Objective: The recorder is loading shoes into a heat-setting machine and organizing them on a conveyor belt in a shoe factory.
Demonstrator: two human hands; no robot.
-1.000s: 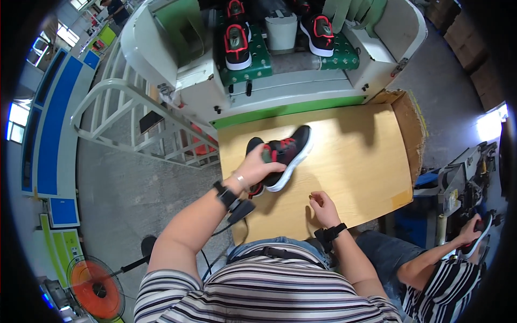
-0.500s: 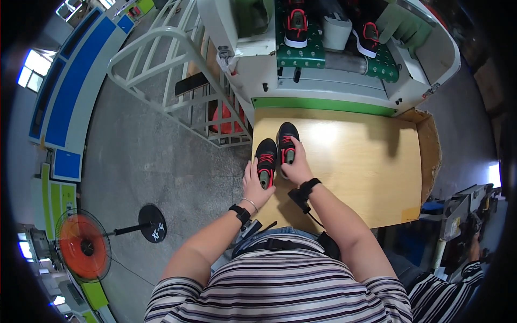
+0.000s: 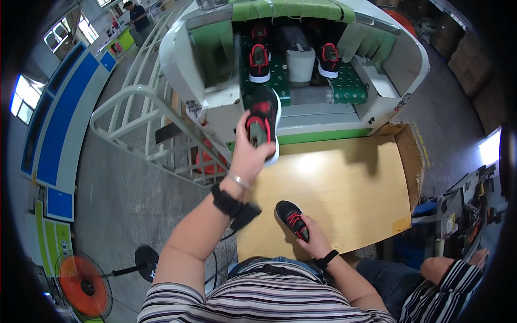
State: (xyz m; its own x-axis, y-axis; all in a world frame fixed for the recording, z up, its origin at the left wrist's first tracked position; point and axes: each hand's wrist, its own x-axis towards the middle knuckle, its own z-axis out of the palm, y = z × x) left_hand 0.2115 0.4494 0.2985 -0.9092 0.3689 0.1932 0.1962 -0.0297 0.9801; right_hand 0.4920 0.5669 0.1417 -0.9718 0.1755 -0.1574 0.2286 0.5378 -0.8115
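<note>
1. Black with red trim, a white-soled sneaker (image 3: 264,121) sits in the person's left hand (image 3: 249,153); the fingers stand apart by the shoe's width, fingertips along the collar's left side, thumb across its right side near the heel.
2. Its toe points ahead of those fingers, overlapping the green conveyor belt (image 3: 350,91); whether it touches the belt cannot be told.
3. The right hand (image 3: 316,239) holds a red-laced sneaker (image 3: 294,218) by the heel end, fingers more narrowly bent against the collar; toe forward and left of them, over the wooden tabletop (image 3: 339,185). Whether the sole touches the wood is unclear.
4. Beyond the left fingertips, a belt sneaker (image 3: 259,63) stands upright; another one (image 3: 328,60) stands farther right.
5. Left of the left fingers is a white metal rack (image 3: 125,123).
</note>
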